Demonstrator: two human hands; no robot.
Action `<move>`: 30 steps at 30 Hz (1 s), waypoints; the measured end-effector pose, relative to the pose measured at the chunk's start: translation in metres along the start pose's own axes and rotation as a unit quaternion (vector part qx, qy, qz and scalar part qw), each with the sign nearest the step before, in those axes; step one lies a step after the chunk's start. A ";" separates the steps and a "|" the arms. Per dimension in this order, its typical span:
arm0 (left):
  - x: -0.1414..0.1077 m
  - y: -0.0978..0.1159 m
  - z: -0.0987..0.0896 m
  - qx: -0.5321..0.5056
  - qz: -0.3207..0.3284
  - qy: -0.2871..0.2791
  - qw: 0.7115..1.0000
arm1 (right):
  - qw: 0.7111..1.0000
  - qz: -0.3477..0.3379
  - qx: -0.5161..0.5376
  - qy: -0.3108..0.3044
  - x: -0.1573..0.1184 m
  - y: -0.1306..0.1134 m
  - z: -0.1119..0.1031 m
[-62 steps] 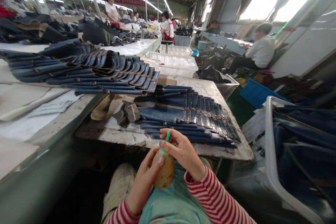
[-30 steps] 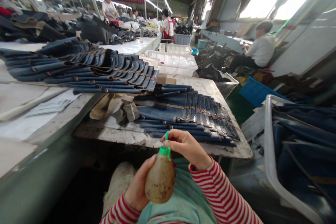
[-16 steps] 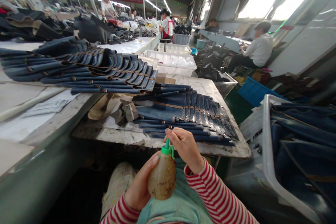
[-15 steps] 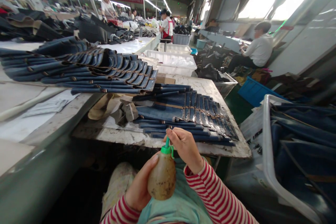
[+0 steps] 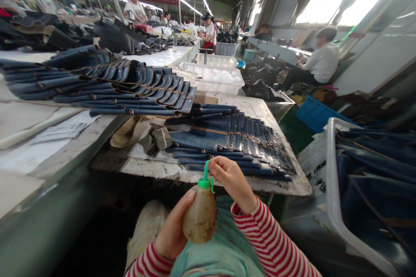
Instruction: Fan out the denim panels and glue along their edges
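My left hand (image 5: 175, 225) is wrapped around the side of a squeeze bottle (image 5: 201, 216), a cloudy, stained plastic one with dark specks. It stands roughly upright over my lap, and its green cap (image 5: 204, 182) carries a thin nozzle that points up. At the nozzle's tip (image 5: 206, 165), the fingers of my right hand (image 5: 229, 177) are pinched together, against it or just beside it. Whether something small is between those fingertips cannot be made out. Just beyond, overlapping dark blue denim pieces (image 5: 208, 138) with a shiny coat along one end lie fanned out on a worn board (image 5: 286, 186).
Another fanned denim stack (image 5: 113, 82) lies on the left table (image 5: 19, 121). Grey-brown scraps (image 5: 159, 138) sit at the board's left. A grey bin (image 5: 334, 207) of denim stands close at my right, a blue crate (image 5: 320, 114) behind it. Several people work farther back.
My right fingers have shifted slightly right, leaving more of the green nozzle tip uncovered. The bottle has risen a little in my left hand.
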State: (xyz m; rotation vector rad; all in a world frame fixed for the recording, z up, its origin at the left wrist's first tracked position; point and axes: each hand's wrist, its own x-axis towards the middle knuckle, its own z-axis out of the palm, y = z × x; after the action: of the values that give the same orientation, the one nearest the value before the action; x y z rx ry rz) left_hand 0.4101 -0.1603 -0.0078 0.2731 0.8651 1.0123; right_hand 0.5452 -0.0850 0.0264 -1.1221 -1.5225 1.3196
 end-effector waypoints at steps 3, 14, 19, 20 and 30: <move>-0.001 0.001 0.002 0.032 0.048 -0.015 0.998 | 0.999 0.008 -0.043 -0.014 -0.001 -0.004 -0.001; -0.003 0.002 0.003 0.035 0.029 -0.033 0.998 | 0.991 -0.031 -0.112 -0.062 -0.005 -0.009 -0.011; 0.001 0.000 -0.001 -0.053 -0.071 -0.034 0.995 | 0.994 -0.019 -0.063 -0.089 -0.001 -0.002 -0.017; 0.002 0.000 -0.002 -0.071 -0.091 -0.038 0.993 | 0.994 -0.012 -0.046 -0.096 0.000 -0.001 -0.017; 0.002 0.002 -0.005 -0.166 -0.111 -0.090 0.976 | 0.986 0.037 0.147 -0.073 0.003 0.011 -0.002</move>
State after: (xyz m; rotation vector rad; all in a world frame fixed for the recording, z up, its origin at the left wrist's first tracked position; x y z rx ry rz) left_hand 0.4058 -0.1583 -0.0104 -0.0165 0.5366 0.8893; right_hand 0.5477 -0.0812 0.0159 -0.9174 -1.3434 1.6461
